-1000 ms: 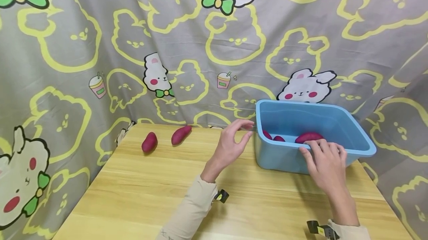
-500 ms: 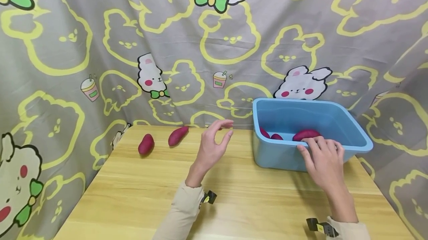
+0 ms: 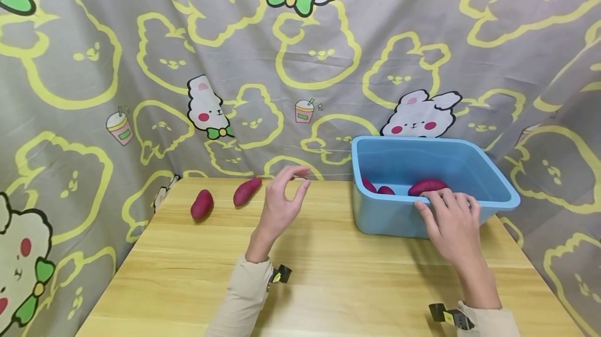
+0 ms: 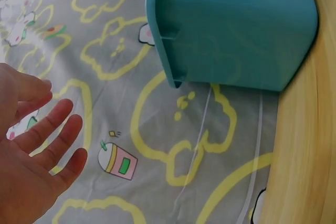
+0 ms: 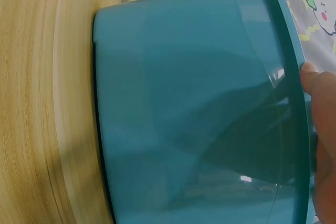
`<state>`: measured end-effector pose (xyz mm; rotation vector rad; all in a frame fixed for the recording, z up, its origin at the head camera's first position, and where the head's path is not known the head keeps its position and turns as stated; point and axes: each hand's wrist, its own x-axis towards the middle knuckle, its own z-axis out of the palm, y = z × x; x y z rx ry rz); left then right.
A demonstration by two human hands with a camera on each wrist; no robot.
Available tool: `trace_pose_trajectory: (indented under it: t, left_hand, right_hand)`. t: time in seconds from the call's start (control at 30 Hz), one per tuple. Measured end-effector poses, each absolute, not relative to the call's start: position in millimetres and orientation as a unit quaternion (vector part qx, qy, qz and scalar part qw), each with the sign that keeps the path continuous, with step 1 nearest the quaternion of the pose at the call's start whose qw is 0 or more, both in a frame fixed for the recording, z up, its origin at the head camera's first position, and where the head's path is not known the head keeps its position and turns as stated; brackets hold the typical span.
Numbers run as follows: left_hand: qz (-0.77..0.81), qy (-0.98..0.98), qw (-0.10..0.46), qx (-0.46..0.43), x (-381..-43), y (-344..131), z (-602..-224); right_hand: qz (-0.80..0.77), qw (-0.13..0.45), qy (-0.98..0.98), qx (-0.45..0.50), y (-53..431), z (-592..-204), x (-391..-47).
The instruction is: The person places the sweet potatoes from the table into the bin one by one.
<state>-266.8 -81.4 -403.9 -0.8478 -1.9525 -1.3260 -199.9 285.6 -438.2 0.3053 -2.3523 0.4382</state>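
In the head view my left hand (image 3: 281, 200) hovers above the table with thumb and fingers apart, holding nothing; the left wrist view shows its spread fingers (image 4: 58, 150). Nearest to it lies a purple-red sweet potato (image 3: 247, 192), and a second, rounder sweet potato (image 3: 202, 205) is farther left. My right hand (image 3: 453, 225) grips the near rim of a blue plastic bin (image 3: 389, 217), fingers bent over the edge and thumb (image 5: 310, 72) at the rim. Inside the bin lies another sweet potato (image 3: 426, 187), with parts of others showing at its left end.
The wooden table (image 3: 300, 279) backs onto a grey curtain (image 3: 263, 55) with yellow outlines and rabbit prints. The bin stands at the table's back right, close to the curtain. The table's left edge runs along the curtain's side fold.
My left hand has moved left, away from the bin and towards the two sweet potatoes on the table. My right hand stays on the bin's rim. The head view has shifted slightly.
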Motion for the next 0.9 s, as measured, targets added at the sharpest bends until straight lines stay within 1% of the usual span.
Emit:
trace_pose_trajectory:
  t: [0.3, 0.53, 0.9]
  left_hand:
    - [-0.477, -0.754, 0.314, -0.324, -273, -93, -406]
    - [-0.462, -0.766, 0.326, -0.305, -280, -106, -410]
    - [-0.454, -0.792, 0.318, -0.256, -288, -127, -418]
  right_hand:
    - [0.172, 0.353, -0.912, 0.116, 284, -437, -200]
    - [0.172, 0.353, -0.912, 0.117, 285, -437, -200]
    - [0.172, 0.353, -0.912, 0.117, 285, -436, -200]
